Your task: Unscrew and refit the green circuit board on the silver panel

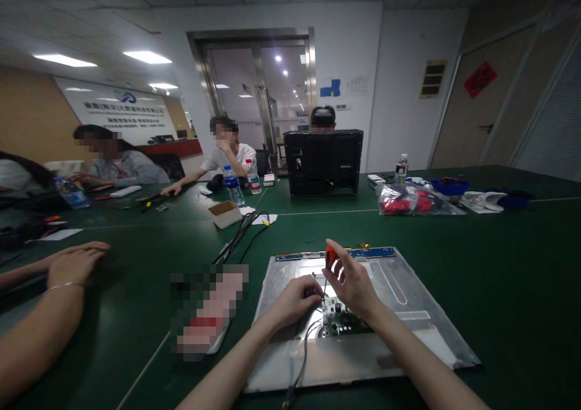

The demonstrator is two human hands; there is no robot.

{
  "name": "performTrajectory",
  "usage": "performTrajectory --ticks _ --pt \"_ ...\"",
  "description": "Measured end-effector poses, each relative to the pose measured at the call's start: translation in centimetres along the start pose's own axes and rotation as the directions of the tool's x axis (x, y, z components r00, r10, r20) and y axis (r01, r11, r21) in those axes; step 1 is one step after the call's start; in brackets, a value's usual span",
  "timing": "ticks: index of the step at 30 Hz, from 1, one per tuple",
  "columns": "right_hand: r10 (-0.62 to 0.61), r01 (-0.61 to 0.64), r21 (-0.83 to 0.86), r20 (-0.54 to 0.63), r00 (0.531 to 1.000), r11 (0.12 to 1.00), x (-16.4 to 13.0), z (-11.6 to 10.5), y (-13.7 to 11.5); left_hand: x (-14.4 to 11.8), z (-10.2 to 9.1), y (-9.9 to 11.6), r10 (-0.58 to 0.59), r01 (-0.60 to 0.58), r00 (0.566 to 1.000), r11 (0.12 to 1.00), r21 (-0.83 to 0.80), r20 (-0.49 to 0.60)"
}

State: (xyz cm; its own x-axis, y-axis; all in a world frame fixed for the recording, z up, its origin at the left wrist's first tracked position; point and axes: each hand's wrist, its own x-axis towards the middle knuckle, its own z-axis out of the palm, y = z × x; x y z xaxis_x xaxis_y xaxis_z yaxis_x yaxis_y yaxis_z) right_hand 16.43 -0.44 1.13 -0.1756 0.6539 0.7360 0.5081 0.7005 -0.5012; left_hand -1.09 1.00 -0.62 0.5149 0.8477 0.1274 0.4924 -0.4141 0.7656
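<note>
Right hand [351, 283] is gripping an upright orange-handled screwdriver [327, 271] over the circuit board [338, 319]; left hand [297, 298], fingers curled, is pressing just beside that board.

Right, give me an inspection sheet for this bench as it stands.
Surface: green table, white seam lines across it.
Job's things: metal panel lying flat; small circuit board on it; orange-handled screwdriver upright over the board.
Clutter: cardboard box, water bottles, bag of red parts, black frame.
Grips: right hand holds the screwdriver; left hand rests by the board.
Cables: black leads on the table; wires run from the board.
Surroundings: seated people, a neighbour's arm, glass doors.
</note>
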Motion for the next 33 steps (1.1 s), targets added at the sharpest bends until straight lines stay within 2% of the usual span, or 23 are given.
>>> performTrajectory --ticks 5,12,20,28,33 --pt "0.008 -0.008 -0.043 0.006 1.0 0.999 0.0 -0.27 0.06 -0.09 -0.13 0.43 -0.013 0.013 1.0 1.0 0.015 0.006" --pt "0.029 -0.03 0.014 0.072 0.997 0.999 -0.16 -0.32 0.09 0.01 -0.15 0.4 -0.005 0.005 1.0 1.0 0.03 0.008" --pt "0.028 -0.028 0.0 -0.049 0.998 1.0 -0.18 0.17 -0.26 0.06 -0.24 0.57 -0.013 0.013 1.0 1.0 0.005 0.028" --pt "0.058 -0.059 0.027 0.029 0.998 0.998 -0.28 -0.04 -0.5 0.24 -0.07 -0.01 -0.01 0.01 1.0 1.0 0.003 0.028" --pt "0.014 -0.014 0.026 -0.013 1.0 1.0 -0.2 -0.04 -0.66 0.11 -0.13 -0.04 0.007 -0.007 0.999 1.0 -0.007 0.033"
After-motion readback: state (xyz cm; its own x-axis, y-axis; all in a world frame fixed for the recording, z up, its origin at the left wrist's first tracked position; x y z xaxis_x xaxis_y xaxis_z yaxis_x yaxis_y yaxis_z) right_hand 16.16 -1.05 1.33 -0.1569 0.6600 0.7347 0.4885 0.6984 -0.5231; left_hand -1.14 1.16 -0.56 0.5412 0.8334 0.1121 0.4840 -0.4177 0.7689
